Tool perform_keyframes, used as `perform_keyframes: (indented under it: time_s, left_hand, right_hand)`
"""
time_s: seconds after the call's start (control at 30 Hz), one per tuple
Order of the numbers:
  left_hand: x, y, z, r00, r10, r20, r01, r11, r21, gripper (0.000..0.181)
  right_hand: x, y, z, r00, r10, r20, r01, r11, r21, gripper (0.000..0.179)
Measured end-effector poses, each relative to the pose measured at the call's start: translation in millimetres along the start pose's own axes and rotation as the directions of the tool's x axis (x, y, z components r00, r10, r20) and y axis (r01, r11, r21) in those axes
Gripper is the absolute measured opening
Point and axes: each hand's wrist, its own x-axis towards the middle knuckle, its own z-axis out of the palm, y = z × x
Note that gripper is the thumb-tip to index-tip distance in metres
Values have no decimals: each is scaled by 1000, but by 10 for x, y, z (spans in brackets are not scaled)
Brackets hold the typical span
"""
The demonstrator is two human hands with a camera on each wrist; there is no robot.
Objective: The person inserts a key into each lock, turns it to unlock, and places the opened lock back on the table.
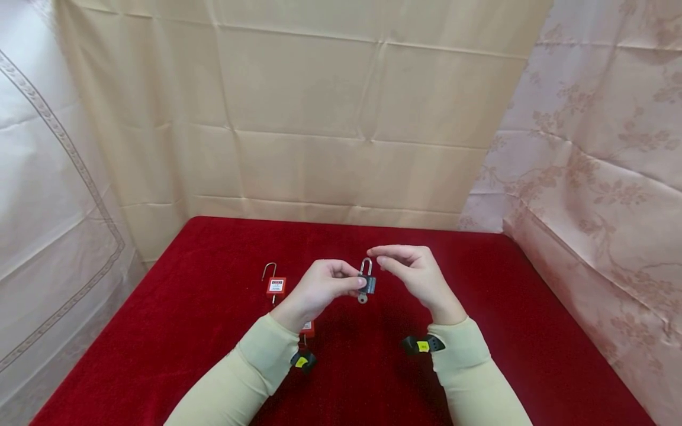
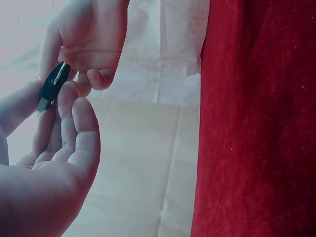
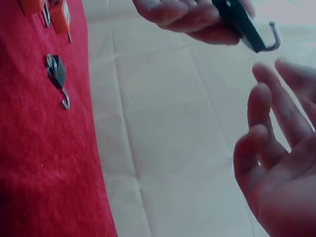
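Between thumb and fingers, my left hand [image 1: 321,288] pinches a small dark padlock [image 1: 370,286] above the red table. A key [image 1: 362,299] sticks out of its bottom, and its silver shackle [image 1: 366,264] points up. In the right wrist view one end of that shackle [image 3: 274,40] is free of the lock body. My right hand [image 1: 418,273] is beside the shackle, fingers extended and slightly bent, holding nothing. In the left wrist view the padlock [image 2: 53,84] shows edge-on between the left thumb and fingers, with the right hand [image 2: 94,39] just beyond it.
On the red cloth [image 1: 186,296] lies a red padlock [image 1: 276,286] with its shackle open. A second red padlock [image 1: 307,329] is partly hidden by the left wrist. Another dark padlock [image 3: 57,73] with an open shackle lies on the cloth in the right wrist view. Curtains [image 1: 319,106] hang behind.
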Motion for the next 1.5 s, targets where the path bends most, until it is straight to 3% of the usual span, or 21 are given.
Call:
perform_keyframes:
  time_s: [0.2,0.5,0.87,1.13,1.5]
  left_hand:
    - [1,-12,10,999,0,50,0,1000,8,14]
    - [-23,7,20,999,-1,48,-1,999,45,14]
    - [12,-55,31,999,1,36,-4,997,80,13]
    - [0,-59,59,999,36,-7,-34,986,166,14]
    - [-7,-51,69,999,42,-26,-37,981,188,13]
  right_hand:
    - [-2,27,-13,995,-9,101,11,1000,-18,21]
    - [-11,53,4,994,5,113,-6,1000,9,18]
    - [1,136,80,998,31,46,-33,999,39,14]
    - [8,165,172,995,99,-19,-97,990,104,8]
    - [11,152,210,991,129,-31,-124,982,146,7]
